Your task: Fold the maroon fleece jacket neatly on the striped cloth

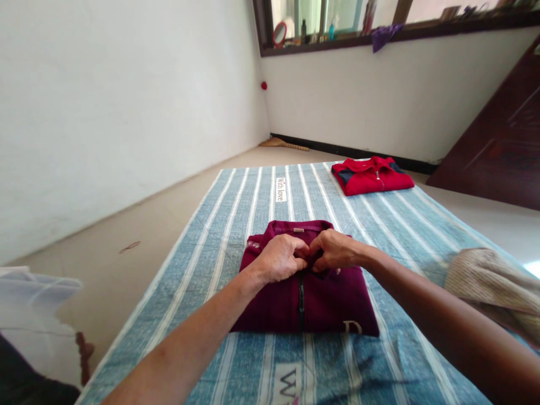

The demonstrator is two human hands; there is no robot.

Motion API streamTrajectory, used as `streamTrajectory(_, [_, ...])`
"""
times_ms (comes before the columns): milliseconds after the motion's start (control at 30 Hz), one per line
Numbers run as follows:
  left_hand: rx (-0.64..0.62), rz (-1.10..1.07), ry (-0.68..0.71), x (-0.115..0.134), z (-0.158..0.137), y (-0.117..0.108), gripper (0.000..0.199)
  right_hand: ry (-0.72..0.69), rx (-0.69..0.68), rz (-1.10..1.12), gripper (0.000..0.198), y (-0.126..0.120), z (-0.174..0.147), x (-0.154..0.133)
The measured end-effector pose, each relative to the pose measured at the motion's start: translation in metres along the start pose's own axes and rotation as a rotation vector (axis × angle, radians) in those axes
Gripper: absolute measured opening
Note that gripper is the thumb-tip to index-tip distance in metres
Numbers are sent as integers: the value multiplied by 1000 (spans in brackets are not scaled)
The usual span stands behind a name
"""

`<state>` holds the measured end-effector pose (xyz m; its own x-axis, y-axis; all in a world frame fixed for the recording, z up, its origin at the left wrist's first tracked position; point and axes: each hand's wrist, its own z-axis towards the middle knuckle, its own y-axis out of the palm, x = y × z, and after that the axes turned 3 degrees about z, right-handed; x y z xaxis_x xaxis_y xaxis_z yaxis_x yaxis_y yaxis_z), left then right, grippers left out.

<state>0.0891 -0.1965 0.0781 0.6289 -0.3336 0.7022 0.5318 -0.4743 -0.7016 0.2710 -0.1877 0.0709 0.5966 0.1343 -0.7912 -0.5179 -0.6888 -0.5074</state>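
A maroon zip-up jacket [270, 304] lies folded in a neat block on the blue striped cloth [198, 264], its collar pointing away from me. A dark zipper runs down its front, and a pale letter shows near its lower right corner. My left hand [283, 257] pinches the jacket's front just below the collar. Right beside it, my right hand [333, 250] also pinches the front near the zipper line. The two sets of fingertips almost meet, and they hide the upper part of the zipper.
A folded red jacket [375, 177] with dark blue shoulders lies at the far right corner of the cloth. Beige knitted fabric [493, 287] rests at the right edge. A windowsill [354, 40] holds bottles and a mirror. At the lower left stands white plastic [37, 320].
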Motion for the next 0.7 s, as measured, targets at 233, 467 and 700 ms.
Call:
streamTrajectory(233, [134,1,91,-14,-2,12,20,-117,-57,-3,7,-4,0,3])
streamTrajectory(467, [158,10,117,-15,-4,14,20,-168,-8,-35,11,-1,2,10])
streamTrajectory(700, [195,57,114,-10,-5,16,18,-149,75,-6,9,6,0,11])
